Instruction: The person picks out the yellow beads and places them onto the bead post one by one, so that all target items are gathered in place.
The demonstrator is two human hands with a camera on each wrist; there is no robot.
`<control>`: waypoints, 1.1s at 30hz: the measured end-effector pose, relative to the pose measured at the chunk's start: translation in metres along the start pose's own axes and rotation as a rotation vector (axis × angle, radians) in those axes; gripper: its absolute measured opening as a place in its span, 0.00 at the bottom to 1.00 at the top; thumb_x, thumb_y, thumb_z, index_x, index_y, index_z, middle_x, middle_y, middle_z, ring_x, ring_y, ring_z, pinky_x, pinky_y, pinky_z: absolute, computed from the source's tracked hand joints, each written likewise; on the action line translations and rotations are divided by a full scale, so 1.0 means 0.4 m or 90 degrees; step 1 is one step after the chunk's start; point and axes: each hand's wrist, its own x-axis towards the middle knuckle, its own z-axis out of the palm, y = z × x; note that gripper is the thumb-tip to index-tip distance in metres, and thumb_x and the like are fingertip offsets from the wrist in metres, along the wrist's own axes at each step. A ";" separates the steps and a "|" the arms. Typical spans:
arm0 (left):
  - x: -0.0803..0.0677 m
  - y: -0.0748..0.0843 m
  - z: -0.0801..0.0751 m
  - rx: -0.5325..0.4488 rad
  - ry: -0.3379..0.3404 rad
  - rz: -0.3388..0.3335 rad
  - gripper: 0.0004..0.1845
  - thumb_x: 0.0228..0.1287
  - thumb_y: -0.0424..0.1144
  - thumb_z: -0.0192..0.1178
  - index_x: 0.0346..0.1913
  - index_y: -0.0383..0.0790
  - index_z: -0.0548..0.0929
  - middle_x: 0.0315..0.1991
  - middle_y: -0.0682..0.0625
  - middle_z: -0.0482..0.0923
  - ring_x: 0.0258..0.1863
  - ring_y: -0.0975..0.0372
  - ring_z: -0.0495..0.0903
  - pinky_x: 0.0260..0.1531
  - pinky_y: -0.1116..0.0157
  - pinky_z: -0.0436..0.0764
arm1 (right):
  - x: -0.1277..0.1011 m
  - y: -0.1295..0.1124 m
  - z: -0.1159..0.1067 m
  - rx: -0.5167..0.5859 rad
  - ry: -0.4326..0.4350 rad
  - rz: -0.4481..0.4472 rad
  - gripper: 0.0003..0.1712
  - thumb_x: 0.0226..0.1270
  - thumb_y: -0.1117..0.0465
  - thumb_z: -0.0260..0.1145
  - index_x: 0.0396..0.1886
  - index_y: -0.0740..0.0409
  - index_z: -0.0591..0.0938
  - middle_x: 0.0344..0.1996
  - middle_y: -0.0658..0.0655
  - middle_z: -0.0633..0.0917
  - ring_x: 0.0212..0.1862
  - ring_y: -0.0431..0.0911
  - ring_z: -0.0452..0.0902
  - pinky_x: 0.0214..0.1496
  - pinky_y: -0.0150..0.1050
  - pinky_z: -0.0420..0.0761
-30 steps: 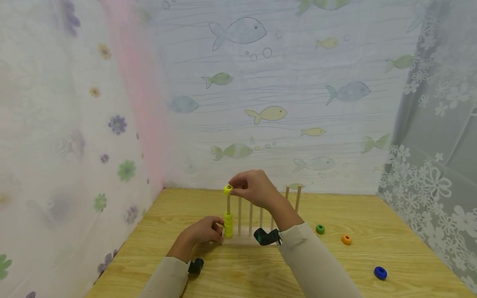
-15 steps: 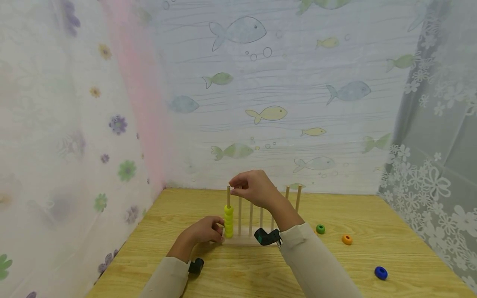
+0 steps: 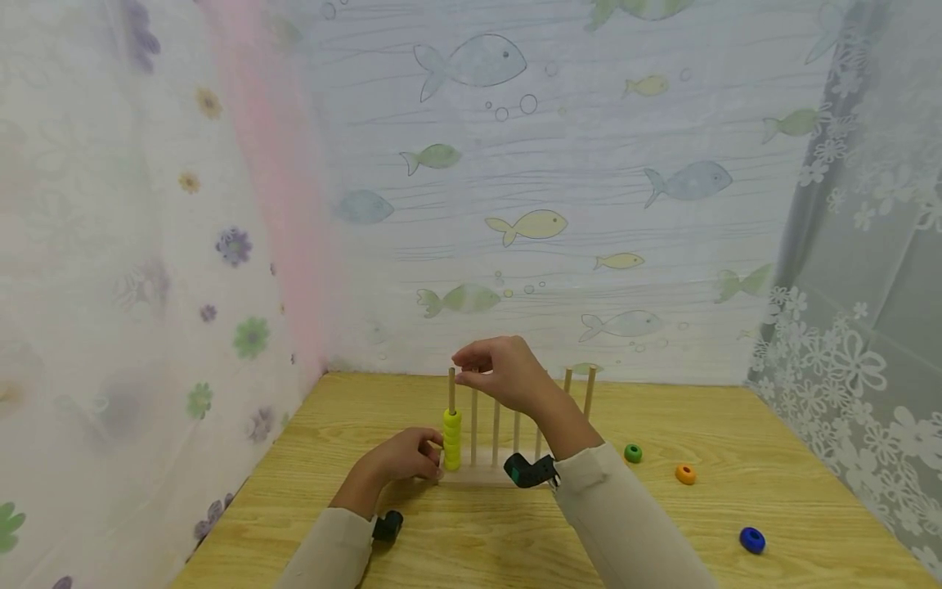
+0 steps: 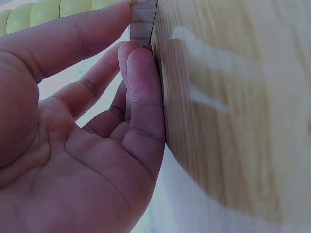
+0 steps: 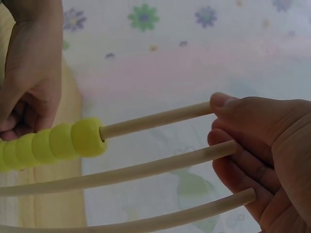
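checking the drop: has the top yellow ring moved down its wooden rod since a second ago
Yes. The yellow ring slid down from the rod's tip onto the yellow stack; the wooden rod stands bare above it.

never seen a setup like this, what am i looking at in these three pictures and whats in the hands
A person wears three cameras: one on the head, one on each wrist. The head view shows a light wooden table bearing a wooden rack of upright rods. Yellow-green rings are stacked on the leftmost rod. The left hand touches the rack's base beside them. The right hand hovers at the rod tips, holding nothing. A green ring, an orange ring and a blue ring lie loose on the table.
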 end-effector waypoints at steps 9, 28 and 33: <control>0.001 -0.001 0.001 0.008 0.012 -0.004 0.26 0.60 0.30 0.73 0.60 0.34 0.77 0.40 0.45 0.79 0.35 0.57 0.77 0.34 0.62 0.77 | -0.017 -0.007 -0.008 -0.024 0.063 -0.038 0.15 0.70 0.55 0.73 0.54 0.49 0.89 0.49 0.49 0.91 0.49 0.42 0.88 0.53 0.40 0.86; 0.005 -0.005 0.004 0.011 0.011 0.000 0.24 0.59 0.30 0.74 0.58 0.36 0.79 0.39 0.45 0.79 0.33 0.58 0.76 0.32 0.63 0.76 | -0.093 0.015 -0.032 -0.051 0.085 -0.120 0.11 0.68 0.59 0.74 0.49 0.51 0.91 0.45 0.52 0.92 0.44 0.40 0.88 0.47 0.40 0.87; 0.003 -0.004 0.004 0.015 0.013 -0.007 0.24 0.60 0.30 0.73 0.58 0.36 0.79 0.39 0.45 0.79 0.34 0.58 0.76 0.32 0.64 0.76 | -0.121 0.020 -0.040 -0.054 0.073 -0.135 0.12 0.68 0.59 0.75 0.49 0.52 0.90 0.44 0.50 0.92 0.44 0.40 0.88 0.46 0.39 0.87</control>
